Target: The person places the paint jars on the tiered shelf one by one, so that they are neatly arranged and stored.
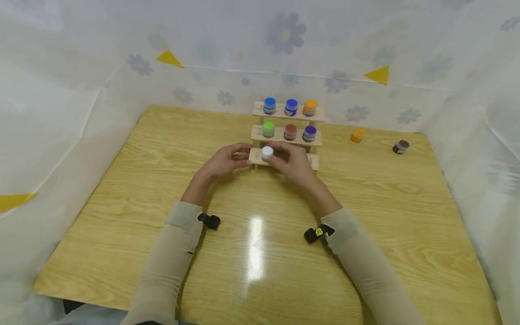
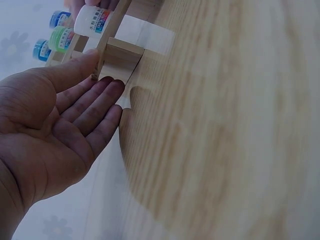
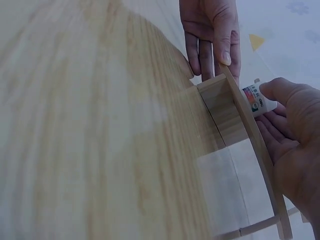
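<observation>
A three-step wooden rack (image 1: 256, 157) stands at the back middle of the table. On the left part of its lowest step is a small white paint jar (image 1: 266, 154), which my right hand (image 1: 295, 165) pinches between thumb and fingers. The thumb lies by the lid in the right wrist view. My left hand (image 1: 224, 161) is at the rack's left end, its thumb (image 2: 80, 70) touching the step's edge and its fingers extended beside it. Green (image 1: 268, 129), red-brown (image 1: 290, 132) and purple (image 1: 309, 133) jars fill the middle step.
Light blue (image 1: 269, 106), dark blue (image 1: 290, 107) and orange (image 1: 310, 108) jars stand on the top step. To the right, another orange jar (image 1: 357, 135) and a black jar (image 1: 401, 146) are on the wooden table (image 1: 386, 203). Flower-patterned sheeting (image 1: 239, 49) hangs behind.
</observation>
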{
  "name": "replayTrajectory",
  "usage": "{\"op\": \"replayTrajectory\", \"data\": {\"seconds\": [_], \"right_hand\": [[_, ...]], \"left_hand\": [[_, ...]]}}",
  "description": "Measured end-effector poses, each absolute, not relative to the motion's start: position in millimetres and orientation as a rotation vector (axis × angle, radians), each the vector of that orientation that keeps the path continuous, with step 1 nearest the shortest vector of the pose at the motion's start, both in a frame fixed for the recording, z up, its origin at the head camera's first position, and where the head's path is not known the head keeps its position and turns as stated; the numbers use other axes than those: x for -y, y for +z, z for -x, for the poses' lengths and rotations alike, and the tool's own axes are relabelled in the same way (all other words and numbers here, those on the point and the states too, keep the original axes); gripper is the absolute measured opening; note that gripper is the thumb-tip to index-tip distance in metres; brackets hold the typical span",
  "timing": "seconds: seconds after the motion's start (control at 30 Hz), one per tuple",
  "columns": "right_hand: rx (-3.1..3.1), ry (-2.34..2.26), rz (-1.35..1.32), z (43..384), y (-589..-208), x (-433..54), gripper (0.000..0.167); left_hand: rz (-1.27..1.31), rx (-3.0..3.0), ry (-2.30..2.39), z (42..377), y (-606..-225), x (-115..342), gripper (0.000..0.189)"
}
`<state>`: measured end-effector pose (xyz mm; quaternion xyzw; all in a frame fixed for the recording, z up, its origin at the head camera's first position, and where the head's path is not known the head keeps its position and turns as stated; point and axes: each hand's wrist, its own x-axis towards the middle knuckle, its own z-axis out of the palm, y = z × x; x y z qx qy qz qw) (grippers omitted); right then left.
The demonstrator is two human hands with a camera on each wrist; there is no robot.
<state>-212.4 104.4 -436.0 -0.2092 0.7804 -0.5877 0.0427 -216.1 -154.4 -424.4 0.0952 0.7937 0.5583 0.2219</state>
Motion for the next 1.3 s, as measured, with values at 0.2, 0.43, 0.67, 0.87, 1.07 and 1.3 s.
{"op": "replayTrajectory", "data": {"seconds": [0.2,0.43,0.67,0.87,1.07,1.3], "right_hand": [[-2.348,-1.757,0.594,216,-433,-124,0.045],[-2.205,-1.687,0.643,226,-427,-168,0.042],[-2.034,-1.601,0.707,232,-421,-213,0.037],[-1.942,-1.619,0.694,237,-423,-253,0.038],[-2.170,-1.694,0.478,236,-421,-290,0.043],[-2.301,-2.124,-0.060,238,-428,-308,0.048]], "left_hand": [[-0.265,-2.186,1.542,216,-424,155,0.058],[-0.264,-2.180,1.539,214,-424,159,0.058],[-0.256,-2.189,1.535,214,-425,161,0.058],[-0.245,-2.193,1.541,213,-425,163,0.058],[-0.243,-2.191,1.541,214,-426,163,0.058],[-0.250,-2.187,1.548,214,-426,163,0.058]]}}
